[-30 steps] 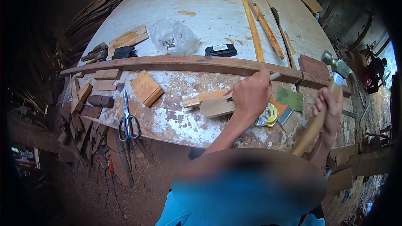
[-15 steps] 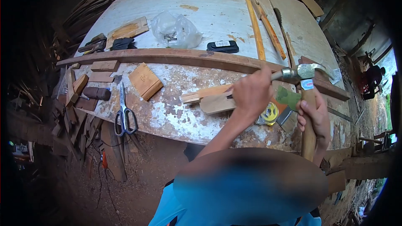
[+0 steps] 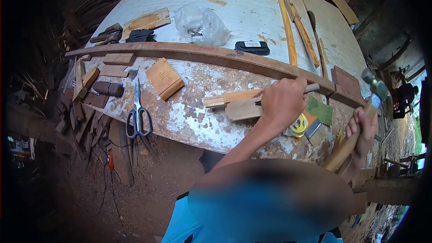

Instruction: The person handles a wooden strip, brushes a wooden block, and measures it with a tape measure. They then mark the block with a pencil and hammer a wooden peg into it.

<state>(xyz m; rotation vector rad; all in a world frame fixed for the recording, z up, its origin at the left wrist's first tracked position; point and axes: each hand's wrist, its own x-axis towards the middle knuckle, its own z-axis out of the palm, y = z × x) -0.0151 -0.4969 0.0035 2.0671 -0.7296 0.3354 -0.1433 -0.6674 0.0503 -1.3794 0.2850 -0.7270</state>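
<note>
My left hand (image 3: 283, 103) is closed round a chisel (image 3: 312, 88), whose handle end sticks out to the right and whose dark tip meets a pale wood block (image 3: 243, 110). Behind that block lies a longer light wood strip (image 3: 233, 97). At the right, my right hand (image 3: 361, 130) grips the wooden handle of a claw hammer (image 3: 377, 89), its metal head raised to the right of the chisel. A yellow tape measure (image 3: 299, 126) and a green sheet (image 3: 319, 110) lie just right of my left wrist.
A long brown beam (image 3: 193, 51) crosses the workbench (image 3: 180, 123). Scissors (image 3: 138, 119) hang over the front edge, near a carved wood block (image 3: 164, 79). Behind the beam are a plastic bag (image 3: 202, 24), a black case (image 3: 252, 47) and a saw (image 3: 318, 40).
The hammer has swung away from the chisel's end, up and to the right, with my right hand. The view has shifted a little; my left hand still holds the chisel at the block.
</note>
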